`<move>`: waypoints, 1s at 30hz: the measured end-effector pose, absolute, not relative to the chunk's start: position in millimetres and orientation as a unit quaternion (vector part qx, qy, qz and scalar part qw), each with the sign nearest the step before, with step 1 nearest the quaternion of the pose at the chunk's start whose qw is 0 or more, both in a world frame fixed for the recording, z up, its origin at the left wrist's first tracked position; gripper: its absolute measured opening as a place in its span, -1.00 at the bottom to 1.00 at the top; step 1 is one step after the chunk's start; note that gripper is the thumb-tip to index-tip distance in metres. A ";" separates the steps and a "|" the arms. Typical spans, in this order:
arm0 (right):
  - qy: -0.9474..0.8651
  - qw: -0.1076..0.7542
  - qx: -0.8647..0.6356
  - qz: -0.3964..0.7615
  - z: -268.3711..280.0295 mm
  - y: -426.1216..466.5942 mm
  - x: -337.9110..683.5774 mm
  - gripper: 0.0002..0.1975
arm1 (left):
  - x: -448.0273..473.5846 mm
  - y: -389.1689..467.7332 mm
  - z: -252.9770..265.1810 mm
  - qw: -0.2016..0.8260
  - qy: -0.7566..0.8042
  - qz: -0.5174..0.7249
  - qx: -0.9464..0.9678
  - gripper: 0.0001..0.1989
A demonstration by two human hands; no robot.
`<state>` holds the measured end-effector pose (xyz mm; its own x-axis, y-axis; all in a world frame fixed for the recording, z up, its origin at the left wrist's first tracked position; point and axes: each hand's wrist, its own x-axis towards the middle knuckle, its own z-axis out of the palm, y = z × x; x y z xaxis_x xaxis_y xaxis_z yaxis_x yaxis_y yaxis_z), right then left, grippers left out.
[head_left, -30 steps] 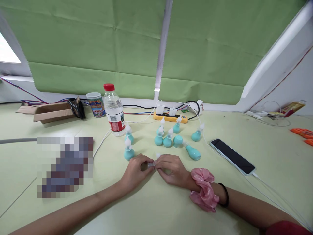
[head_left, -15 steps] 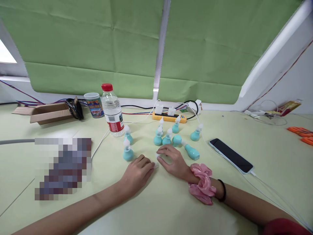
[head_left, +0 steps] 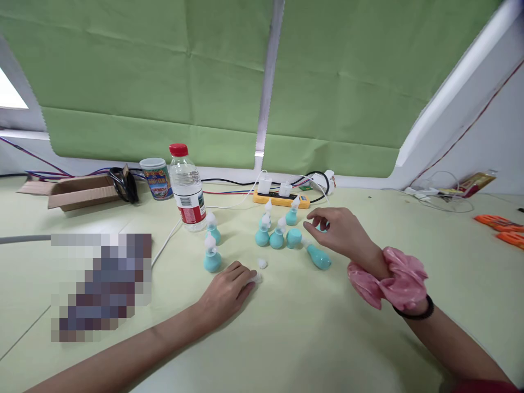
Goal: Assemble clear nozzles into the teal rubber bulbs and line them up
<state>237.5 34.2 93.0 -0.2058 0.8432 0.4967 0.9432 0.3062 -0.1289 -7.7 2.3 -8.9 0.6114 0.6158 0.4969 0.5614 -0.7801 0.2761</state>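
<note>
My left hand [head_left: 229,288] rests on the table, its thumb and fingertips closed on a small clear plastic piece [head_left: 256,278]. Just beyond that piece lies a loose whitish tip [head_left: 262,263]. My right hand [head_left: 341,232] is raised at the right, thumb and fingers apart, in front of a teal bulb [head_left: 323,225] that it mostly hides. Several teal bulbs with translucent tips, like nasal aspirators, stand in the middle, among them one nearest bulb [head_left: 277,238]. A teal bulb [head_left: 319,256] lies on its side, and two upright ones, including this bulb [head_left: 212,261], stand left.
A water bottle [head_left: 187,191] with a red cap stands behind the left bulbs, beside a patterned tub [head_left: 156,180] and an open cardboard box [head_left: 88,192]. At the back runs a yellow power strip [head_left: 281,200] with cables. Orange objects [head_left: 497,223] lie far right.
My right hand has moved right and away from the loose whitish tip, over to the right-hand teal bulb. My left hand stays on the clear piece. The camera view has shifted slightly.
</note>
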 end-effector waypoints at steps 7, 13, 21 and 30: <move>-0.791 0.281 -0.540 -0.058 76.2 58.1 241.5 -0.80 | -6.0 0.7 -12.1 -0.012 0.279 0.301 0.912 -0.83; -0.815 0.184 -0.549 0.003 75.2 60.7 249.6 -0.67 | -7.9 1.8 -10.5 0.006 0.276 0.305 0.912 -0.88; -0.842 0.073 -0.535 -0.005 68.6 51.9 238.5 -0.75 | -12.3 0.8 -9.2 0.054 0.331 0.358 0.872 -0.86; -0.870 0.195 -0.350 0.287 84.3 10.8 203.1 -0.74 | -11.4 0.5 -2.7 0.159 0.367 0.433 0.808 -0.73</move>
<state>203.1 10.8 84.3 -0.6788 0.7211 0.1384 0.4973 0.5902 -0.6359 -11.4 0.5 -2.7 0.3556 0.7311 0.5823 0.4558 -0.6796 0.5748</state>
